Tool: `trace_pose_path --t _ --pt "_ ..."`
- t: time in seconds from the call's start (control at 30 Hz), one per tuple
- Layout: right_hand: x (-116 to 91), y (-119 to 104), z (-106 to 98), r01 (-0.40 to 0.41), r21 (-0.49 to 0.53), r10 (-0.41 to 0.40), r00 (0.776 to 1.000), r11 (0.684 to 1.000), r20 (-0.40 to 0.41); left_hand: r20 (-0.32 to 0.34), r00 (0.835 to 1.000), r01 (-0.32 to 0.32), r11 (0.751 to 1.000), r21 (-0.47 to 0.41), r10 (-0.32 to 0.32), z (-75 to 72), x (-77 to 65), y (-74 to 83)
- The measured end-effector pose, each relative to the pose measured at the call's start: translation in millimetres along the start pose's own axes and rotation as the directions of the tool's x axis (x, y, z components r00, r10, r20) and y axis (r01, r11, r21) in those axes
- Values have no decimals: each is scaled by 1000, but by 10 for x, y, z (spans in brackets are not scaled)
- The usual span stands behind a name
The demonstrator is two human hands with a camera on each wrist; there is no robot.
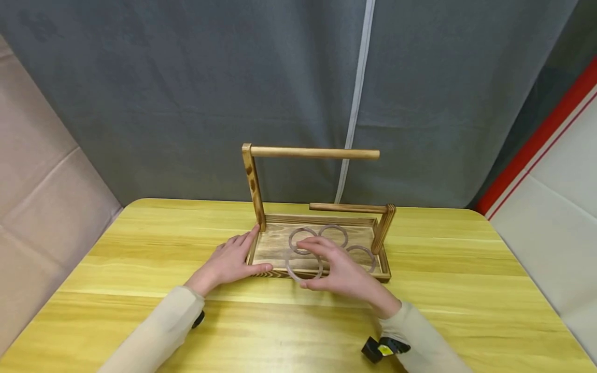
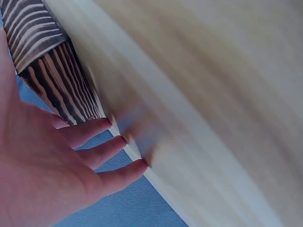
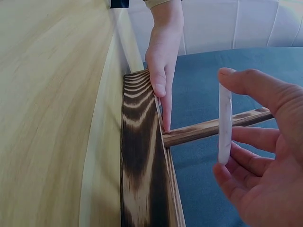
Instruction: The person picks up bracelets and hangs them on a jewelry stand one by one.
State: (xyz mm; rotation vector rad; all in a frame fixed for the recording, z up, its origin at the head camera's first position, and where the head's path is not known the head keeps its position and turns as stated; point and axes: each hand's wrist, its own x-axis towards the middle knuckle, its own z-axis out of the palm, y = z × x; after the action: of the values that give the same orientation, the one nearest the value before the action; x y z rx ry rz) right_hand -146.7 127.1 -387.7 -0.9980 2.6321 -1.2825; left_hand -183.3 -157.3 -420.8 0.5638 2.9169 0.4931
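My right hand (image 1: 344, 270) pinches a pale translucent bangle (image 3: 225, 126) between thumb and fingertips, above the front of a wooden tray stand (image 1: 275, 252). In the right wrist view the bangle appears edge-on. Three more bangles lie in the tray: one near the middle (image 1: 290, 240), one behind it (image 1: 333, 226) and one at the right (image 1: 360, 247). My left hand (image 1: 229, 262) rests against the tray's left end, fingers extended along the side and thumb at the front edge. In the left wrist view, its fingertips (image 2: 137, 166) reach down to the tabletop.
A tall post on the tray's left carries a long horizontal bar (image 1: 317, 153). On the right, a shorter post (image 1: 384, 230) carries a lower bar (image 1: 347, 207) pointing left. The stand sits on a yellow wooden table (image 1: 154, 243), with a grey curtain (image 1: 186, 103) behind.
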Motion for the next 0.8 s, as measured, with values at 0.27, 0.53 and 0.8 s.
trace_pose_path --t 0.27,0.53,0.8 --pt "-63 37 -90 -20 -14 20 1000 1000 -7 15 1000 2 1000 1 -2 -1 1 7" --pt "-147 65 -205 30 -74 -34 998 997 -50 26 1000 4 1000 14 -4 -2 18 -1" --pt "-272 98 -420 56 -128 -68 993 990 -93 22 1000 -1 1000 0 1 16 6 2"
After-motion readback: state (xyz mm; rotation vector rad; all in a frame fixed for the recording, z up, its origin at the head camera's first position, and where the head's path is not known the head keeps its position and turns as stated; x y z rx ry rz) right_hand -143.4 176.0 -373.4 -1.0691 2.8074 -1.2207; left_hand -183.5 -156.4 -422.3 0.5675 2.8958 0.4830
